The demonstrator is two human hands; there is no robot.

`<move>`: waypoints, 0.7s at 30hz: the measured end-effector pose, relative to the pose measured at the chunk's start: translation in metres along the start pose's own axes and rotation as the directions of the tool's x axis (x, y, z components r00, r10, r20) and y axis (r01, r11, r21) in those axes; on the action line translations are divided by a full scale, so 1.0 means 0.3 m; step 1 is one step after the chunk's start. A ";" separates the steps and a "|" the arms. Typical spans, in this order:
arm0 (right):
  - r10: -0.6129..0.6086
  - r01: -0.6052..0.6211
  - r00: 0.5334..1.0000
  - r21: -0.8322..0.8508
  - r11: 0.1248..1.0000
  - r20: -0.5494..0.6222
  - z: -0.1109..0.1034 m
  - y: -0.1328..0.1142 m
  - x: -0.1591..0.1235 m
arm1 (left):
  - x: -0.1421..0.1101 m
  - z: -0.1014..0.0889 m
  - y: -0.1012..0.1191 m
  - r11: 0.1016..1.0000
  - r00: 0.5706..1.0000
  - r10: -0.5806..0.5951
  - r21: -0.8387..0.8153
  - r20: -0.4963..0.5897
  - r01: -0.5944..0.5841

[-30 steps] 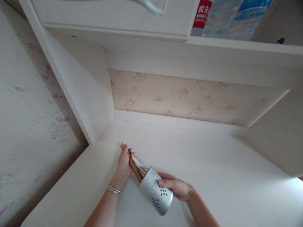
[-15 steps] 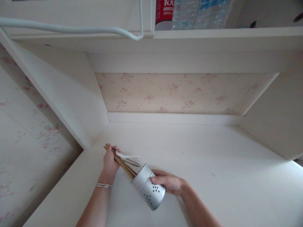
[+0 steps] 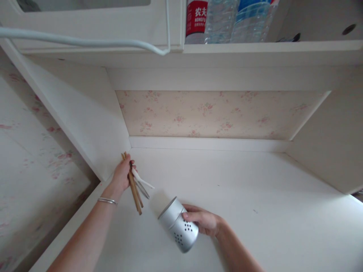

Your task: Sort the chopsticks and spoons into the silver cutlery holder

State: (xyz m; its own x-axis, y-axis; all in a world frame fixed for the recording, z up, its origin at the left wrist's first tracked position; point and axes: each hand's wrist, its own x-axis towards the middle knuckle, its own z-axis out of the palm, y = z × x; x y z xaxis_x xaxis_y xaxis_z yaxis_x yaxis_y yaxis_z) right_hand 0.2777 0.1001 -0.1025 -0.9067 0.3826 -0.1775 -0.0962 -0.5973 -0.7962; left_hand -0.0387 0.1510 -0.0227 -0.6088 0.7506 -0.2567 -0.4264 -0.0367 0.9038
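My left hand (image 3: 121,174) is closed around a bundle of wooden chopsticks (image 3: 136,198), a white spoon (image 3: 143,181) and a metal spoon (image 3: 143,190). The lower ends of the bundle fan out and point down, apart from the holder. In my right hand (image 3: 205,221) is a silver utensil holder (image 3: 180,226) with punched round holes, gripped by its side. It is tilted, its mouth facing up and left toward the bundle. The inside of the holder does not show.
Both hands are over a white desktop (image 3: 241,181). White side panels and a floral-papered back (image 3: 198,113) enclose it. Overhead, a shelf (image 3: 255,47) carries plastic bottles (image 3: 221,22), and a white rod (image 3: 85,39) hangs at upper left.
My left hand has moved up and left, bringing the chopsticks out of the holder's mouth and clear of it. My right hand and the holder have stayed nearly still. The view has shifted slightly.
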 end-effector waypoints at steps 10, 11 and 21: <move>-0.014 0.014 1.000 0.025 1.000 -0.002 0.001 0.004 0.010 | 0.136 0.154 0.075 0.679 0.916 0.259 0.617 0.306 -0.399; -0.014 0.014 1.000 0.026 1.000 0.000 -0.001 0.005 0.011 | 0.146 0.169 0.061 0.640 0.903 0.266 0.639 0.337 -0.426; -0.031 0.031 1.000 0.041 0.999 -0.004 -0.014 0.021 0.019 | 0.150 0.252 -0.177 0.362 0.738 0.308 0.644 0.600 -0.674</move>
State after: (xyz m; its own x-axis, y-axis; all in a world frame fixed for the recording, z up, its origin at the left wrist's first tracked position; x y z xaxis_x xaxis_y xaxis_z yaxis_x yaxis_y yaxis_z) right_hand 0.2736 0.1015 -0.1111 -0.9015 0.4038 -0.1555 -0.1407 -0.6134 -0.7772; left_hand 0.0073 0.2367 -0.0564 -0.1798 0.9386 0.2944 0.6868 -0.0945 0.7207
